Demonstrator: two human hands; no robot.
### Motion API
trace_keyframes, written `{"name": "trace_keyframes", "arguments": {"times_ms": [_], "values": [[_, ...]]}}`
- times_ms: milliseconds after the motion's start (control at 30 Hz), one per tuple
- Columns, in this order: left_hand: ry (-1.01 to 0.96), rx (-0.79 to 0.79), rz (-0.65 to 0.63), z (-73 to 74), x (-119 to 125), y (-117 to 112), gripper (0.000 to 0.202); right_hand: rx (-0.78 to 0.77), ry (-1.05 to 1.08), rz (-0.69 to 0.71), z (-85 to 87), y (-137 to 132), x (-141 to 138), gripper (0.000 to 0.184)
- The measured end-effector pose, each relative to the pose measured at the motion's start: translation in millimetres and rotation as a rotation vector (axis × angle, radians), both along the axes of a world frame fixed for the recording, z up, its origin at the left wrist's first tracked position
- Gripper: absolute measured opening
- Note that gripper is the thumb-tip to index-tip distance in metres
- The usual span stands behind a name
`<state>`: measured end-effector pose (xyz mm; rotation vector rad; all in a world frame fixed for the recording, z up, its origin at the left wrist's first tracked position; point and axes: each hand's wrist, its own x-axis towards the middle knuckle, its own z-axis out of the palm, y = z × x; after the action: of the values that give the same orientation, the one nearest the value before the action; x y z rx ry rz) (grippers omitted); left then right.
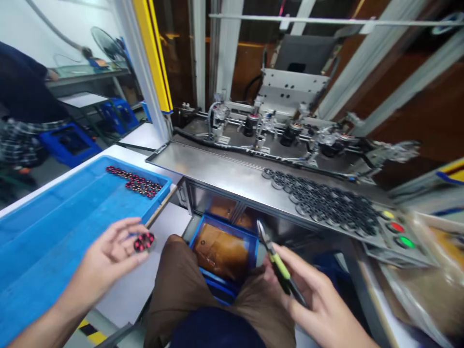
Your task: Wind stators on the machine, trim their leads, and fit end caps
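My left hand (112, 251) is raised beside the big blue tray (54, 227), its fingers pinched on a small round black part with red windings (144, 241). My right hand (311, 295) grips green-handled cutting pliers (276, 261), the metal jaws pointing up and left. Both hands hover over my lap, in brown trousers. More red-wound parts (136, 181) lie in a row at the far edge of the blue tray.
A steel bench (224, 171) carries several dark round parts (326, 200) and a machine with fixtures (275, 128). Yellow, red and green buttons (397, 227) sit at right. A small blue bin (224, 251) stands under the bench. Another person's checked sleeve (18, 140) shows far left.
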<state>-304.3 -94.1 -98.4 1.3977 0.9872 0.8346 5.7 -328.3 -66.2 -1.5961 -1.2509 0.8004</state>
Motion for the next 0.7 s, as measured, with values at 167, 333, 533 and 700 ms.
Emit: {"name": "trace_keyframes", "arguments": {"times_ms": [167, 333, 533, 700], "values": [[0.308, 0.211, 0.353, -27.7, -38, 134, 0.052, 0.13, -0.625, -0.04, 11.7, 141, 44, 0.069], [0.404, 0.202, 0.484, -73.4, -45, 217, 0.034, 0.061, -0.825, -0.042, -5.7, 262, 63, 0.058], [0.429, 0.21, 0.505, -117.8, -35, 262, 0.032, 0.115, -0.893, -0.079, -32.1, 298, 59, 0.048], [0.477, 0.259, 0.505, -130.9, -27, 273, 0.031, 0.144, -0.916, -0.067, -34.4, 306, 55, 0.035]]}}
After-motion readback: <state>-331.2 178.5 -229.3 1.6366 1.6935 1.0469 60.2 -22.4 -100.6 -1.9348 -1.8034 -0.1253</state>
